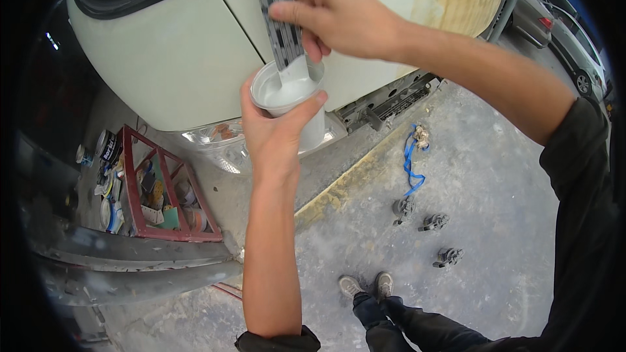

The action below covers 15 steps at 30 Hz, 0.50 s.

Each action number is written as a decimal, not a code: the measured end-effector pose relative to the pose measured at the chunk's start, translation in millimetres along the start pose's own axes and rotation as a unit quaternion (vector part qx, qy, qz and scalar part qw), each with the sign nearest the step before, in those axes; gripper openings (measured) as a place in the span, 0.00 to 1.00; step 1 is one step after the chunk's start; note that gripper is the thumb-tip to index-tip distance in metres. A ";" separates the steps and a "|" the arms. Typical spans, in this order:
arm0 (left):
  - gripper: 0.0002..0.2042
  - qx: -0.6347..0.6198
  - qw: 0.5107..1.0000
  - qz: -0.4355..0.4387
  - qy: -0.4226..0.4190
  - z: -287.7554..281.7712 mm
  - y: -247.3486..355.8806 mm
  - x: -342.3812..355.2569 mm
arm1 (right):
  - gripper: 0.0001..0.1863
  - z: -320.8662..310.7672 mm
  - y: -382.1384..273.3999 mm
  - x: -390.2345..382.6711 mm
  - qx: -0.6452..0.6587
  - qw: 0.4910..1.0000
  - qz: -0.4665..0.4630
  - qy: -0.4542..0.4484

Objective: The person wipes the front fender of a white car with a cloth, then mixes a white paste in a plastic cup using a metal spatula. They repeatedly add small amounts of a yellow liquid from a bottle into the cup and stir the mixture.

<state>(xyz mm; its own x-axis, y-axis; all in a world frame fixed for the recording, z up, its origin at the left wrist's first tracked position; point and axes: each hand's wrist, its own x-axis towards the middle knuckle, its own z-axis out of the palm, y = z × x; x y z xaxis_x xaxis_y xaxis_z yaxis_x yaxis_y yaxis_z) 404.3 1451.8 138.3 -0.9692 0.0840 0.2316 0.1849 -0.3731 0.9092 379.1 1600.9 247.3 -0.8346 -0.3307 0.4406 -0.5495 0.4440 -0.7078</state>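
Gripping a white cup (291, 101) of pale paint from below, the left hand (277, 132) steadies it while the right hand (339, 16) pinches a stirring stick (282, 23) standing upright in it.

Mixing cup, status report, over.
Left hand grips the white mixing cup, pale paint inside. Right hand holds the flat stir stick, tip dipped in the paint. Cream car panel close behind; nothing blocking.
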 end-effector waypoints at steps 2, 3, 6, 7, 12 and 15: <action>0.38 0.018 1.000 0.009 0.012 -11.1 0.4 -0.9 | 0.14 -10.2 -7.4 20.9 0.037 0.998 -0.051 0.012; 0.38 0.023 1.000 0.006 0.014 -12.4 0.6 -2.2 | 0.15 -14.1 -3.5 33.7 0.056 0.995 -0.082 0.028; 0.38 0.016 1.000 0.002 0.006 0.4 0.1 -1.4 | 0.16 -34.3 -19.8 48.5 -0.012 0.997 -0.054 0.047; 0.39 0.017 1.000 0.003 0.009 -0.6 -0.1 -1.4 | 0.16 -33.7 -20.0 52.2 -0.017 0.997 -0.059 0.045; 0.40 0.010 1.000 0.011 0.003 -6.1 -0.8 -1.7 | 0.16 -34.6 -22.2 59.8 -0.035 0.995 -0.093 0.019; 0.40 -0.002 1.000 0.009 -0.004 -7.2 -2.6 -1.1 | 0.16 -35.6 -21.9 58.3 -0.035 0.993 -0.113 0.016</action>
<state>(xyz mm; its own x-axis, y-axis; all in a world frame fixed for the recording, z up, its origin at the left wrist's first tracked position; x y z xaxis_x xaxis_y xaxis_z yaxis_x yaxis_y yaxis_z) 403.8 1446.0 133.2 -0.9644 0.0850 0.2503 0.2011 -0.3786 0.9035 341.1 1601.5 308.2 -0.6895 -0.4025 0.6022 -0.7236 0.4188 -0.5486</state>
